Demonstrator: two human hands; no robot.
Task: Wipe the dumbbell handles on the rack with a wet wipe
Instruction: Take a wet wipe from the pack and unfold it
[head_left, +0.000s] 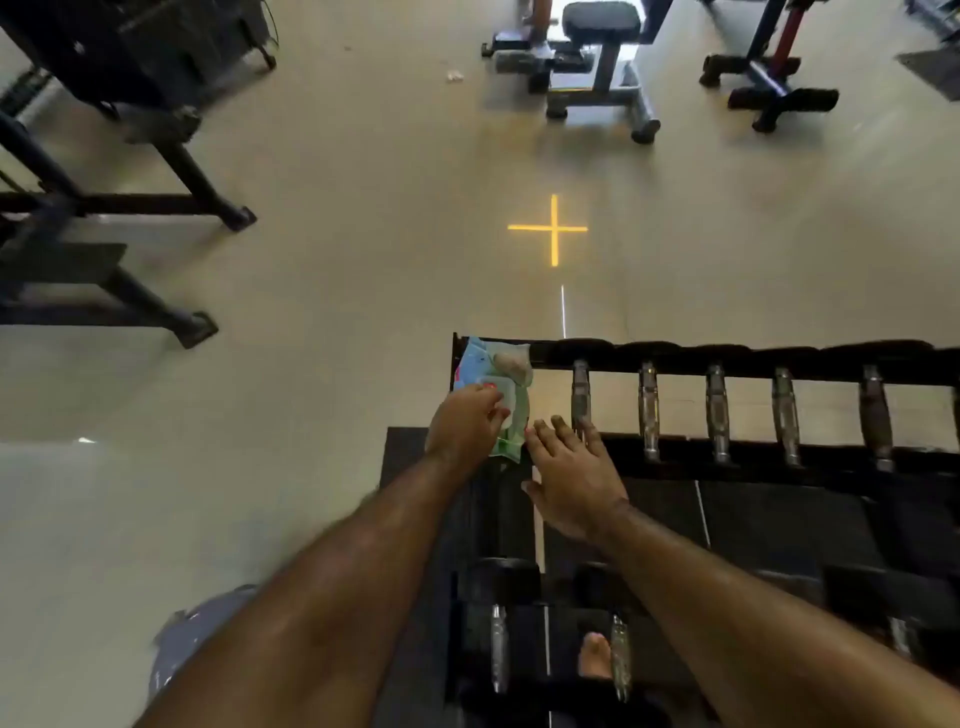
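Clearly my left hand (464, 423) has its fingers pinching at the soft, crinkly wipes pack (500, 396) on the rack (675, 451); my right hand (574, 480) hovers flat, fingers spread, holding nothing; I'd steady the pack's edge.

L hand (462, 426) fingers (491, 402) on wipes pack (511, 395) at rack (727, 358) left end; R hand (574, 478) spread flat beside pack, near first dumbbell handle (580, 387).

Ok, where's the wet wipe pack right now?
In the head view the wet wipe pack lies on the left end of the top rack, left of the first dumbbell handle, with the left hand on it.
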